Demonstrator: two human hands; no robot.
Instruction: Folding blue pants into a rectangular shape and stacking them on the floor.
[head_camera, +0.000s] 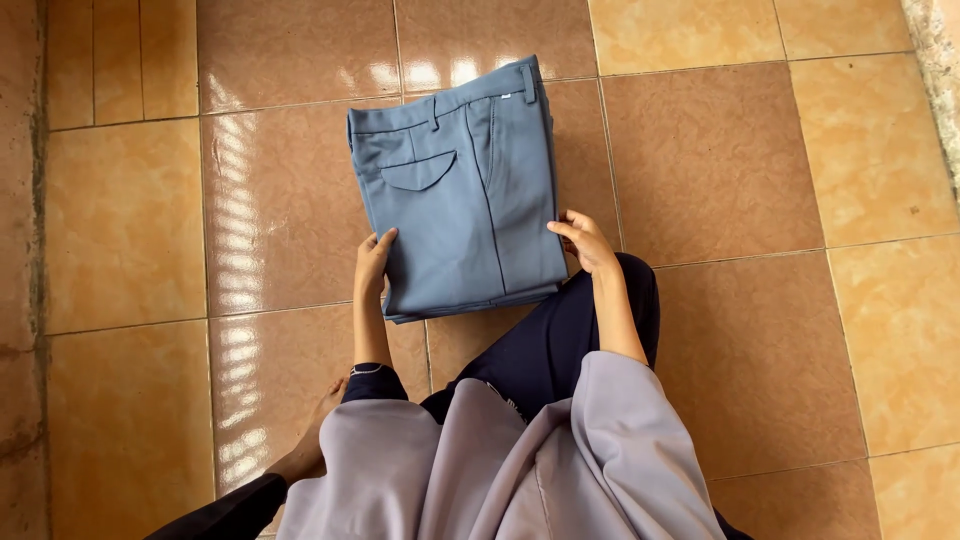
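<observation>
A pair of grey-blue trousers (460, 190), folded into a compact rectangle, lies on the tiled floor with the waistband at the far end and a flap pocket showing. My left hand (372, 262) grips the near left edge of the fold. My right hand (586, 242) holds the near right edge, fingers curled on the cloth. Both forearms reach out from loose lilac sleeves over my dark-clad knees.
The floor is glossy orange-brown tiles (740, 150) with grout lines and bright reflections at the left. A rough grey strip (935, 70) runs along the far right edge. My bare foot (305, 455) shows near the bottom left.
</observation>
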